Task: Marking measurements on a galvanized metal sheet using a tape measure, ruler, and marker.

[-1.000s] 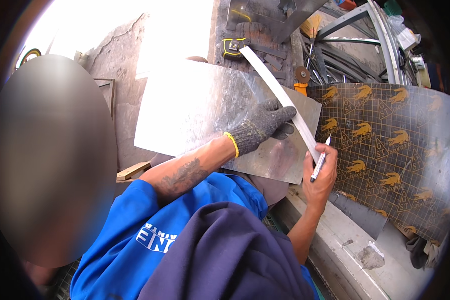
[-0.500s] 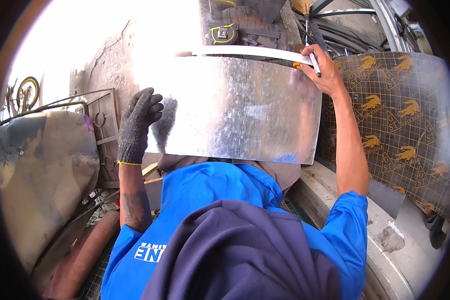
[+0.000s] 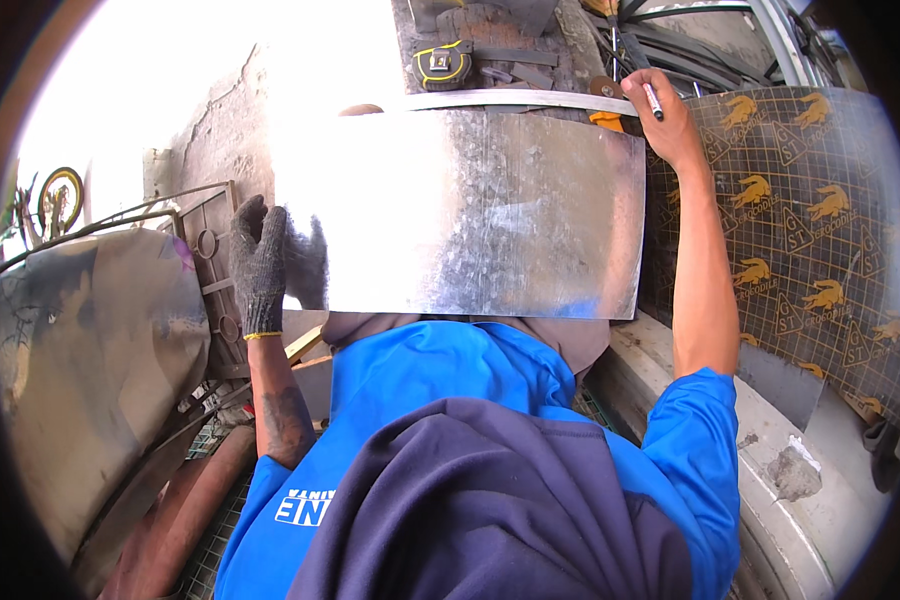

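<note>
A shiny metal sheet [image 3: 490, 215] lies across my lap, its far edge slightly bowed. A long, thin, pale strip [image 3: 510, 99] runs along just beyond that far edge. My right hand [image 3: 670, 120] is closed around a black-and-white marker pen [image 3: 654, 101], and its fingertips are at the strip's right end; whether they also grip the strip I cannot tell. My left hand [image 3: 259, 262], in a dark knitted glove, is at the sheet's left edge with thumb and fingers apart. A dark reflection shows on the metal beside it.
Beyond the strip are a black-and-yellow tape measure [image 3: 442, 64], a round brown disc [image 3: 602, 87] and an orange piece [image 3: 606, 121]. A dark patterned board [image 3: 785, 220] leans at right. Left stand a metal frame [image 3: 210, 245] and a stained sheet [image 3: 100, 350].
My left hand has lowered and moved slightly left to the sheet's edge, its fingers less curled. My right hand has shifted up and right, turning the marker pen. The view has tilted slightly.
</note>
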Demonstrator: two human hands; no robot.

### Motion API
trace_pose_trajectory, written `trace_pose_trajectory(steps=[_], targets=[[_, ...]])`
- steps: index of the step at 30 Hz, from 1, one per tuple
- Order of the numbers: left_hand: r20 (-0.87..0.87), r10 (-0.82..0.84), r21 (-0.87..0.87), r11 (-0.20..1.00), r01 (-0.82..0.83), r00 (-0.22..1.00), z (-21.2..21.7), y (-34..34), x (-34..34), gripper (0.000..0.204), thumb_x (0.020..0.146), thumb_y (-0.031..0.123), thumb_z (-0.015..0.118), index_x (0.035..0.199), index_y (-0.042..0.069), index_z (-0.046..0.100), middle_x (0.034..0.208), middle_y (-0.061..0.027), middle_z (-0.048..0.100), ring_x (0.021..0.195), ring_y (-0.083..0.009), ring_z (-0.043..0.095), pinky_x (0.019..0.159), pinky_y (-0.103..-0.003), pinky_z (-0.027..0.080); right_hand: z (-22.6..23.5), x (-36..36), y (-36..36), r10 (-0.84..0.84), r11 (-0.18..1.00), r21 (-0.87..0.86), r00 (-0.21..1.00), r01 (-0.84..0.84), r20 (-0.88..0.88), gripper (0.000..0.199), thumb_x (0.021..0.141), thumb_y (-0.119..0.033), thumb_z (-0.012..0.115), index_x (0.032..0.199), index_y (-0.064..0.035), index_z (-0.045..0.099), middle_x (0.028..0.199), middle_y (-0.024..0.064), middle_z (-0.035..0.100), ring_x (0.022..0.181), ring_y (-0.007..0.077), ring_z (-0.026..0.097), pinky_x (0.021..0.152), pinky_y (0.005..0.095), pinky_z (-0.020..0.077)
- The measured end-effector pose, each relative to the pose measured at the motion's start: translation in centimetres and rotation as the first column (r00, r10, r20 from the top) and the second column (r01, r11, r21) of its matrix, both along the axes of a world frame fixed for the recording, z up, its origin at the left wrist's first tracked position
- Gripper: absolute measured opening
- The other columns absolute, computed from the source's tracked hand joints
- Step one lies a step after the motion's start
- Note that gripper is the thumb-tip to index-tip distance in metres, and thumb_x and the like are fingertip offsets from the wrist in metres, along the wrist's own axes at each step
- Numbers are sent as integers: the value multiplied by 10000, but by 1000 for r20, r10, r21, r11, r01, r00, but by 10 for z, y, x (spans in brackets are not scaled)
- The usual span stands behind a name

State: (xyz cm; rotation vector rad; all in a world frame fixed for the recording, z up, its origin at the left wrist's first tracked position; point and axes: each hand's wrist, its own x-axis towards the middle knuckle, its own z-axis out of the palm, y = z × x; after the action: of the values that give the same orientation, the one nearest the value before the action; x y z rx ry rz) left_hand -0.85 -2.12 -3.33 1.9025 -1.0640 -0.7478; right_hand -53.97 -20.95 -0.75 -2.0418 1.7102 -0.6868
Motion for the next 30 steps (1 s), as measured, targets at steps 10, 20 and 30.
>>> trace_pose_trajectory(steps=[10,20,30], targets=[[-149,-58,186,979,86,987,0,-33,-4,463,1018,322,637,1340,-8,614,1235,-115,690,1120,-192,623,978,-332,483,18,-12,166,-600,786,391,744,479,295,483,1038,-414,617,1359,-54,598,1163,129,741,1010,204,705,883,345,555],[-479,59,89,996,-19,876,-3,-66,1,299,974,318,680,1062,33,703,927,-12,663,850,-115,598,757,-249,464,22,30,219,-741,672,417,540,612,400,499,973,-364,743,1327,-26,645,1076,93,683,934,136,600,871,298,489],[-734,-436,-459,883,93,520,90,-86,-97,242,1080,211,562,1249,47,618,1162,-62,664,1070,-141,635,932,-286,536,309,-36,104,-121,582,-686,881,437,458,367,969,-232,752,1231,9,665,1123,103,736,1062,169,685,991,299,503]])
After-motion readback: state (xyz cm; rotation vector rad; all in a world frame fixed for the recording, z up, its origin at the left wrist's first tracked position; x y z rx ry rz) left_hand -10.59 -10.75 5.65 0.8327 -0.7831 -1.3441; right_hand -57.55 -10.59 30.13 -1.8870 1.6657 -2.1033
